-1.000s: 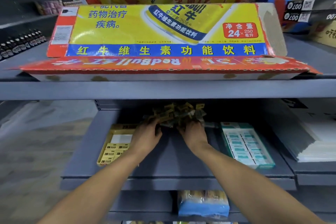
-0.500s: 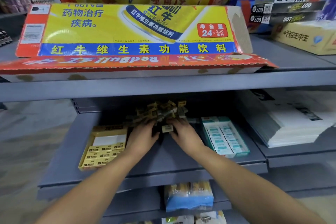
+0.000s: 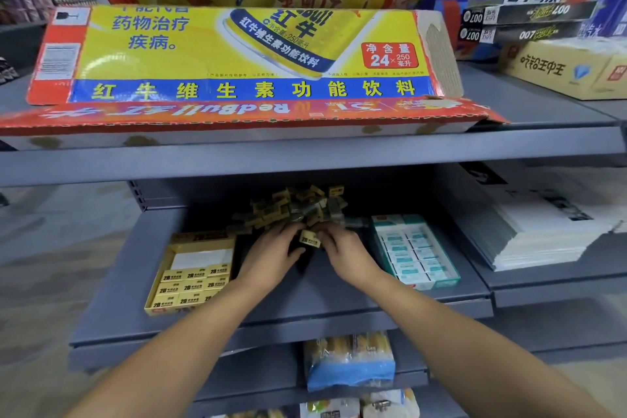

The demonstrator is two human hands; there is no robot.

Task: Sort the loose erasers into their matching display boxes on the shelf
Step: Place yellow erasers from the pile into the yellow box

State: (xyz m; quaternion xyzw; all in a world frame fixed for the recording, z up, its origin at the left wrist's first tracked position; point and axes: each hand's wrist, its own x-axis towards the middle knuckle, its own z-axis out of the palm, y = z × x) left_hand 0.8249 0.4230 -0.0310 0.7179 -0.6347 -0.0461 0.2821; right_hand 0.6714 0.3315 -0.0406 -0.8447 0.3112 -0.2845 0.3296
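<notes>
A pile of loose erasers (image 3: 291,210), yellow and grey-green, lies at the back of the middle shelf (image 3: 305,295). A yellow display box (image 3: 190,276) with rows of yellow 2B erasers stands to the left of the pile. On the right is a teal display box (image 3: 415,253) of white-and-teal erasers. My left hand (image 3: 271,256) and my right hand (image 3: 346,253) meet at the pile's front edge. Between their fingertips they pinch one yellow 2B eraser (image 3: 309,238), lifted just clear of the pile.
The shelf above (image 3: 305,159) overhangs the pile and carries a flattened yellow Red Bull carton (image 3: 237,54). A stack of white paper (image 3: 543,227) lies on the neighbouring shelf to the right. Bagged goods (image 3: 349,360) sit on the shelf below.
Both hands have drawn back slightly from deep in the pile, and a single yellow eraser now shows between their fingertips. The camera has moved right and closer.
</notes>
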